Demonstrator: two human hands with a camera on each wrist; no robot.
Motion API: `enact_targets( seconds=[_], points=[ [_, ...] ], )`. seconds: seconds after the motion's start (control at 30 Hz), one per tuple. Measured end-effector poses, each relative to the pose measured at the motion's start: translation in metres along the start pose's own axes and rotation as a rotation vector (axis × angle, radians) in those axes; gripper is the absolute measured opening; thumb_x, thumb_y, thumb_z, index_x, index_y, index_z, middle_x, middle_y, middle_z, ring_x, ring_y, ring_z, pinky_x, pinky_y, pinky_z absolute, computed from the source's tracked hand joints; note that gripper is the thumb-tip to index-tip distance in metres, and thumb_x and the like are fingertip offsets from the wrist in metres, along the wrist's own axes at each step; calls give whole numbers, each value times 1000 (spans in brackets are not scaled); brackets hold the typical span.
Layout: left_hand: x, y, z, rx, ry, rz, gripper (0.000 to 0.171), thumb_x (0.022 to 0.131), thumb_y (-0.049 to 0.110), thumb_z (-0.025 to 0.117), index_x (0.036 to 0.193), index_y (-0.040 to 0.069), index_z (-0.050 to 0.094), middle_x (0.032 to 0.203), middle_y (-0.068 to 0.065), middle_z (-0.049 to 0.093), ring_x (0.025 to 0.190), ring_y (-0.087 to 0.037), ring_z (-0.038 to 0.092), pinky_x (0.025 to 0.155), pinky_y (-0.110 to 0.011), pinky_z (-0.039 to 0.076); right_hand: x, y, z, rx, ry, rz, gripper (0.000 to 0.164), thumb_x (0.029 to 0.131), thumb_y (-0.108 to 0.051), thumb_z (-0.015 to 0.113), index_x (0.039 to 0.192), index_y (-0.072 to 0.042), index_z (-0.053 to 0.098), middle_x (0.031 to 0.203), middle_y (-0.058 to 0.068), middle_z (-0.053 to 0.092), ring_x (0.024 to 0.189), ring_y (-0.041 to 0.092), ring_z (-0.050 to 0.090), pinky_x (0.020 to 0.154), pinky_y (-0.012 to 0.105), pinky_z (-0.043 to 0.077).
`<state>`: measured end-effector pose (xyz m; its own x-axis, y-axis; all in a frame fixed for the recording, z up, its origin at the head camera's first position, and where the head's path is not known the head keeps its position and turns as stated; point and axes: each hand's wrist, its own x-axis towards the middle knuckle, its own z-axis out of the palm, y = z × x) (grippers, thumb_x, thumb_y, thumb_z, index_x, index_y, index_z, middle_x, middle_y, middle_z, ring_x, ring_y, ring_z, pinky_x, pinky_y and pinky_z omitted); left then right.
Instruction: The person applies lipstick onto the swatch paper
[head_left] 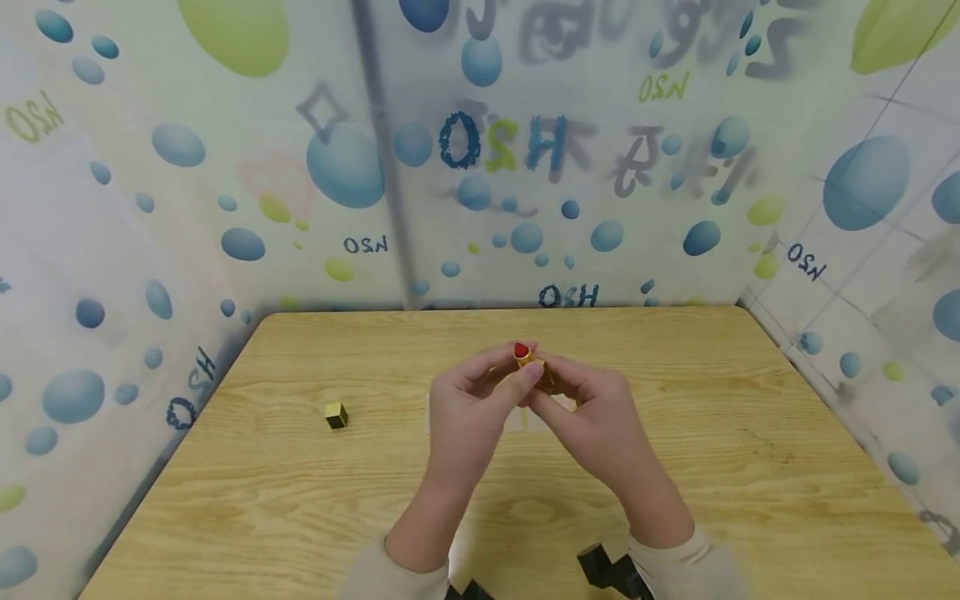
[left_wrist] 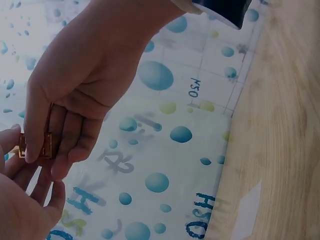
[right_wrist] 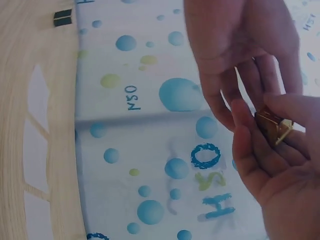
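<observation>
Both hands meet over the middle of the table around a small gold lipstick [head_left: 521, 352] with a red tip facing up. My left hand [head_left: 467, 412] pinches it between thumb and fingers near the red end. From the other side, my right hand [head_left: 592, 410] pinches its lower gold part with thumb and fingertips. In the left wrist view a square gold frame [left_wrist: 48, 145] shows between the fingertips. Seen from the right wrist, the gold part [right_wrist: 272, 128] has an angular edge. Fingers hide much of the piece.
A small black and gold cube-shaped piece [head_left: 336, 415] stands on the wooden table [head_left: 262, 500], left of the hands. White paper pieces [right_wrist: 36, 155] lie in a row behind the hands. A patterned curtain [head_left: 450, 217] borders the table at the back and sides.
</observation>
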<state>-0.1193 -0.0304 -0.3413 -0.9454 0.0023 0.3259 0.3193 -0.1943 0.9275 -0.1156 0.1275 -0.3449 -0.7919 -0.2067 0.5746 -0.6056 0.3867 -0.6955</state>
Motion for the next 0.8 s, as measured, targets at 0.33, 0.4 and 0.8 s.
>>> enact_targets(
  seconds=[0.33,0.4,0.8],
  points=[
    [-4,0,5,-51,40,99,19,94,6,80,112,0,83,119,-19,80,122,-23,75,105,-35,60,0,2,12,-235,210,-334,29,81,8,83,109,0,80,87,6,82,71,12,75,69,25,63],
    [-5,1,5,-67,31,101,20,95,7,80,113,0,82,120,-20,80,125,-23,74,105,-36,60,-1,3,11,-210,204,-329,29,80,9,84,107,-2,81,86,5,82,71,12,76,70,24,63],
    [-5,3,2,-98,-35,36,22,95,8,80,115,-1,82,121,-16,80,119,-25,76,87,-29,64,-2,4,4,21,71,-229,21,87,9,80,104,-4,81,83,6,82,77,13,79,73,17,62]
  ],
)
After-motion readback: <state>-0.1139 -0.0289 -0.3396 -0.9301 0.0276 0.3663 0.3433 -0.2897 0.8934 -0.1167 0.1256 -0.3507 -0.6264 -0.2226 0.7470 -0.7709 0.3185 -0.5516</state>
